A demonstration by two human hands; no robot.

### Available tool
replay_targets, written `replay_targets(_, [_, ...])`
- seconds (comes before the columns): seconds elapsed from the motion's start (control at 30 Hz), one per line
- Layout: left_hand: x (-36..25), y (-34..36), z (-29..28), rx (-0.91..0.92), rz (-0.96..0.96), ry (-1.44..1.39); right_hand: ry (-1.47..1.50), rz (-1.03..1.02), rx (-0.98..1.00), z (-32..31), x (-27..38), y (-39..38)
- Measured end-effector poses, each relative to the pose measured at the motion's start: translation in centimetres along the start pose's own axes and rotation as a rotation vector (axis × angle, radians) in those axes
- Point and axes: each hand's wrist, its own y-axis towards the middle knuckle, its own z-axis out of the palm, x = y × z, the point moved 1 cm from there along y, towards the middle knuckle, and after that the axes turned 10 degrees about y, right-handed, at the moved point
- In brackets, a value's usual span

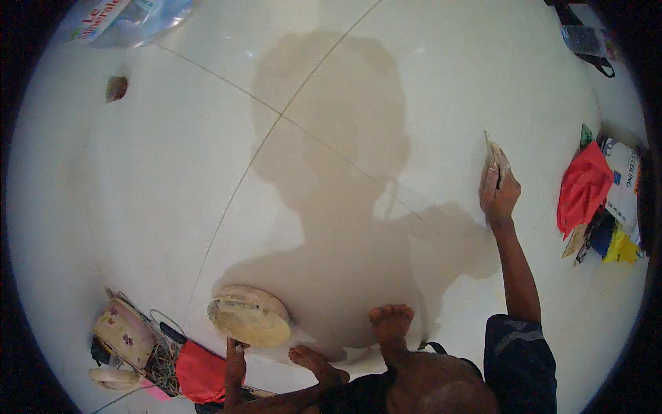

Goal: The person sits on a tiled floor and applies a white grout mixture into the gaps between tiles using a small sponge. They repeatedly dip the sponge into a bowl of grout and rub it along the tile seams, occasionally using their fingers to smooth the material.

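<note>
My right hand (502, 190) is at the right with its arm stretched forward, closed round a thin, flat tool coated in pale paste that looks like a putty knife (490, 155). The blade is seen nearly edge-on, low over or touching the pale floor; I cannot tell which. At lower left, my left hand (238, 350) is at the near rim of a round bowl (252, 317) smeared with cream-coloured paste. The bowl is tilted, showing its inside, and hides most of the left fingers. They appear to grip it from below.
Crossing joint lines run over the pale floor (172, 172). Clear plastic packaging (141, 21) and a small brown lump (116, 88) lie far left. A flowered bag (124, 331) and red cloth (201, 371) sit near left. Red plastic (585, 186) and printed sacks (623, 183) lie right.
</note>
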Motion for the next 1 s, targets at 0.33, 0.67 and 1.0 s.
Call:
replay_targets(0.33, [-1.7,1.2,2.8,-0.196,0.182,0.082,-0.059,-0.069,-0.035,0.1,-0.2,-0.1])
replay_targets(0.67, [-14.0,-0.4,2.0,-0.222,0.254,-0.345,-0.217,-0.326,-0.123,-2.5,9.0,-0.4])
replay_targets(1.0, [-18.2,-0.7,0.2,0.0,0.399,-0.424,0.299,-0.559,0.94,-0.7,33.9,-10.1])
